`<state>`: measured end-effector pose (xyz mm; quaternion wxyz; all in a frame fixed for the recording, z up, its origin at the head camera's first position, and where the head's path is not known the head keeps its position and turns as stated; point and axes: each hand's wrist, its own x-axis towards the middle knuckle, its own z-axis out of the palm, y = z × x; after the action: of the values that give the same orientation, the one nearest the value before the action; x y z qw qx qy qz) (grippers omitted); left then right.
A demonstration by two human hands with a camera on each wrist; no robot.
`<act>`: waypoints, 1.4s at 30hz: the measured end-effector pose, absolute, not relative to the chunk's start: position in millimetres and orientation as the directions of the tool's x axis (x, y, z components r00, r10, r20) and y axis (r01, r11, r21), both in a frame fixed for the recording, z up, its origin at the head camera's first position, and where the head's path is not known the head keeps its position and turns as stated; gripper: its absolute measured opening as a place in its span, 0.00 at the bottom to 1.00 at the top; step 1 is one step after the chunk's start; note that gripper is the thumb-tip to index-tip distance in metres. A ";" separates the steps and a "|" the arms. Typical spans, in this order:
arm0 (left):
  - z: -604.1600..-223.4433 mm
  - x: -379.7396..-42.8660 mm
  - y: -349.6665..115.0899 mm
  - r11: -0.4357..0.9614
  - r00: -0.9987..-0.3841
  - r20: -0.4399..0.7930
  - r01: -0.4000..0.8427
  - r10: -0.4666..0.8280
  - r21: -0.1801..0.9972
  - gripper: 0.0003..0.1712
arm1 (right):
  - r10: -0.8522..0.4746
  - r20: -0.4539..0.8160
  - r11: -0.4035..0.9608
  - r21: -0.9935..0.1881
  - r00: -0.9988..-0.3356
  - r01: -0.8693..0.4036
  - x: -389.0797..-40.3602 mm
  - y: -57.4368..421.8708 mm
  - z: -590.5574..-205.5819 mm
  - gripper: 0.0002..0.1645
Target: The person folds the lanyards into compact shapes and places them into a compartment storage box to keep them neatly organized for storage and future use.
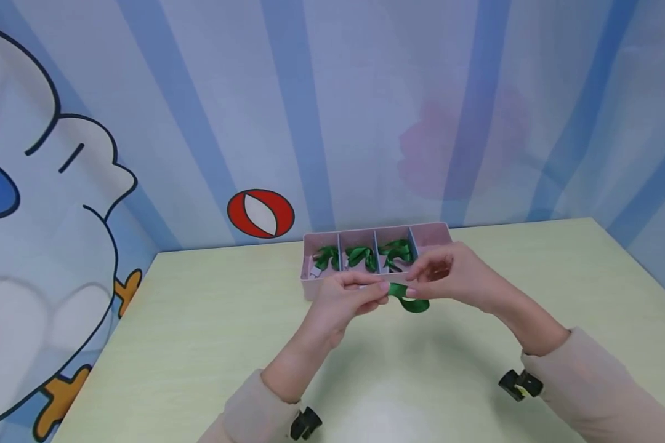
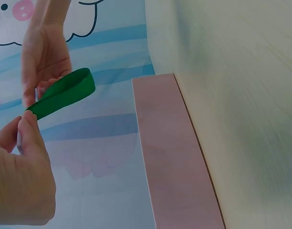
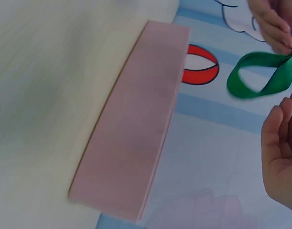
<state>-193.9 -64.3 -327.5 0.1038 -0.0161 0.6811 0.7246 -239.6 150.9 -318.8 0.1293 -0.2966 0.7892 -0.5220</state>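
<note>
My left hand (image 1: pixel 346 301) pinches one end of a green ribbon (image 1: pixel 415 305) between thumb and fingertips, just in front of a pink divided box (image 1: pixel 310 289). The ribbon hangs as a loop to the right of that grip. Beside it is my right hand (image 1: pixel 460 277), its fingers bent and apart from the thumb, whose tip is at the ribbon. In the right wrist view, the right fingers (image 3: pixel 279 138) lie below the green loop (image 3: pixel 253 57) with a gap. The left wrist view shows the pinched ribbon (image 2: pixel 65 102) from the other side.
Green ribbons lie in three box compartments, one ribbon (image 1: pixel 360 257) in the middle of them; the rightmost compartment (image 1: pixel 432 235) is partly behind my right hand. The box stands on a pale wooden table (image 1: pixel 216 320) against a blue striped backdrop (image 1: pixel 366 123).
</note>
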 end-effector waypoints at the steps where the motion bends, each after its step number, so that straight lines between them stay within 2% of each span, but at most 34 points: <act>1: -327.3 -194.2 -64.8 -0.063 -0.977 -0.170 -0.179 0.125 0.982 0.14 | -0.599 0.127 0.285 -0.889 -0.791 -0.358 -239.5 153.0 -321.4 0.13; 6: -324.3 -194.2 -65.0 -0.108 -0.976 -0.174 -0.189 0.130 0.976 0.14 | -0.610 0.133 0.338 -0.848 -0.781 -0.408 -240.8 158.6 -334.4 0.23; 12: -322.0 -193.6 -62.9 -0.110 -0.972 -0.189 -0.206 0.141 0.972 0.14 | -0.596 0.044 0.342 -0.889 -0.801 -0.303 -241.0 163.7 -343.5 0.15; 20: -322.5 -194.3 -62.7 -0.129 -0.968 -0.196 -0.217 0.159 0.967 0.14 | -0.656 0.020 0.263 -0.931 -0.755 -0.253 -243.7 169.7 -346.2 0.23; 27: -326.9 -194.2 -67.2 -0.081 -0.965 -0.191 -0.208 0.179 0.975 0.13 | -0.681 -0.059 0.238 -0.961 -0.730 -0.144 -245.7 177.8 -347.3 0.15; 30: -330.2 -194.5 -70.2 -0.039 -0.964 -0.181 -0.192 0.196 0.981 0.13 | -0.737 -0.054 0.199 -0.970 -0.673 -0.141 -244.9 181.8 -345.4 0.08; 37: -335.2 -195.3 -73.3 0.033 -0.956 -0.153 -0.150 0.252 0.988 0.13 | -0.894 0.044 0.006 -0.994 -0.446 -0.110 -242.3 183.4 -344.0 0.05; 39: -335.8 -194.9 -74.0 0.048 -0.954 -0.144 -0.136 0.264 0.990 0.14 | -0.906 0.043 -0.007 -0.996 -0.421 -0.088 -241.3 183.2 -343.2 0.04; 42: -336.2 -193.8 -75.1 0.057 -0.949 -0.135 -0.124 0.285 0.991 0.14 | -0.906 0.031 0.011 -0.995 -0.423 -0.096 -238.6 182.9 -341.3 0.04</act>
<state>-193.8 -75.1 -336.2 0.1493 0.0564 0.7114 0.6844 -238.6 182.9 -341.3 0.3524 -0.4054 0.6174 -0.5747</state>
